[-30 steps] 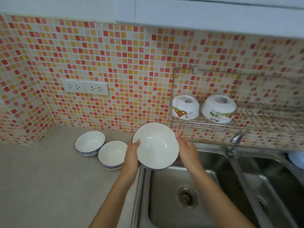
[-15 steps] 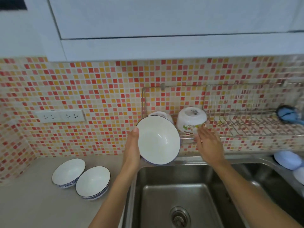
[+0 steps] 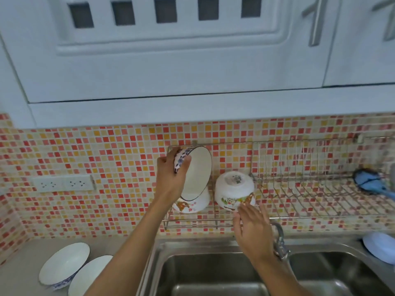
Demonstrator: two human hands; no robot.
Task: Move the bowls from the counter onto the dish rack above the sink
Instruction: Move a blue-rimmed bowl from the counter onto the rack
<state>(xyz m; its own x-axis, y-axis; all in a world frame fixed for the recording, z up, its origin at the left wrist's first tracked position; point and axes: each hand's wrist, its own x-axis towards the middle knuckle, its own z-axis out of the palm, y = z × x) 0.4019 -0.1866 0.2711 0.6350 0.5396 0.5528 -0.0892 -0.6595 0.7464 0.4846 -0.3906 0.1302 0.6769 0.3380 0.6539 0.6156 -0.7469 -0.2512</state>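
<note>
We see a round white ceramic bowl (image 3: pixel 197 173) with a thin dark rim and a blue floral pattern on its outside, held up on its edge at the left end of a wire dish rack (image 3: pixel 299 201) mounted on the wall above the sink. Its glossy inside faces right. The left hand (image 3: pixel 171 178) clamps its rim, thumb on the inside and fingers curled over the patterned back. The bowl's lower edge sits against an overturned white bowl (image 3: pixel 192 205) with an orange print; whether the two actually touch we cannot quite tell through the blur.

Just right of it, a second overturned printed bowl (image 3: pixel 234 193) rests dome-up on the rack. The right hand (image 3: pixel 252 229) is open below it, fingers spread and holding nothing, fingertips near that bowl's rim.

The rack is thin shiny metal rods, with upright plate slots further right and a blue scrubber (image 3: pixel 369 181) at its far end.

On the smooth grey counter (image 3: pixel 19 263) at lower left, two more white bowls with blue-patterned outsides sit upright side by side: one (image 3: pixel 64 263) further left, the other (image 3: pixel 89 274) partly hidden by the left forearm.

Below the rack lies a stainless steel double sink (image 3: pixel 209 272) with a chrome tap (image 3: pixel 280 242). Small square orange, red and cream mosaic tiles (image 3: pixel 117 167) cover the wall.
</note>
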